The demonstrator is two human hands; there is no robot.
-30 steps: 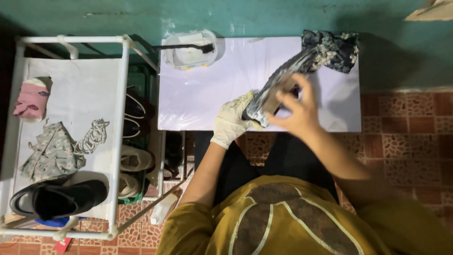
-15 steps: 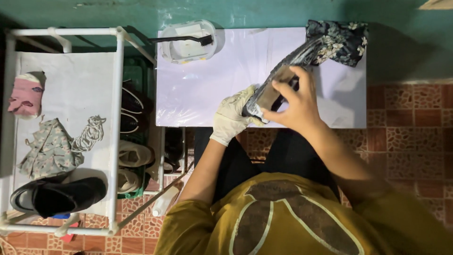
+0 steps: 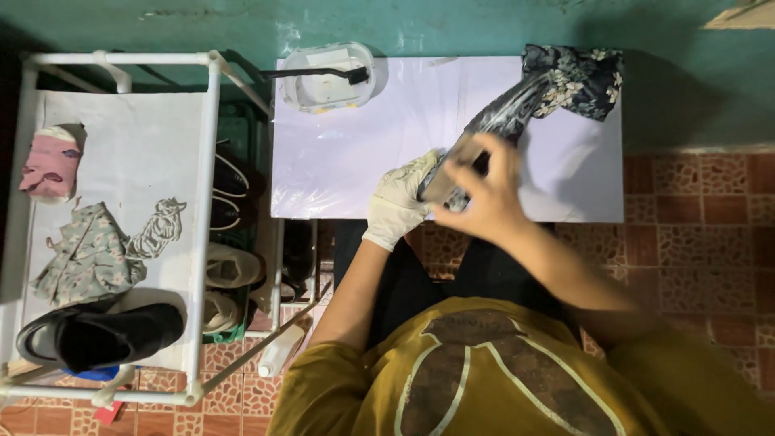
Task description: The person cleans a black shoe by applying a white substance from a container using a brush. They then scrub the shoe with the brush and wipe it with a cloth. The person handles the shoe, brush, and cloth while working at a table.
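Nearest the camera, the person in the mustard-yellow shirt is sitting at the near edge of the white tabletop point(image 3: 339, 161), both forearms reaching forward. The left hand point(image 3: 397, 203), in a pale glove, is curling its fingers around the near end of a long dark shoe-like object point(image 3: 484, 133) with a wet or glossy sheen, and the bare right hand point(image 3: 484, 202) is wrapping over that same near end from the right, fingers closed on it. Compared with a second ago, the two hands are sitting slightly lower and closer together, and the right hand is covering more of the object, so the grip is tightening rather than loosening. The object is slanting up and away to the right, its far tip touching a dark floral cloth point(image 3: 577, 81) at the far right corner of the tabletop. Further off, at the far left of the tabletop, a clear plastic tub point(image 3: 327, 77) is carrying a black brush point(image 3: 323, 74) across its rim. To the left, a white rack point(image 3: 202, 202) is holding a black shoe point(image 3: 97, 335), a patterned camouflage cloth point(image 3: 85, 258) and a pink item point(image 3: 50, 165).
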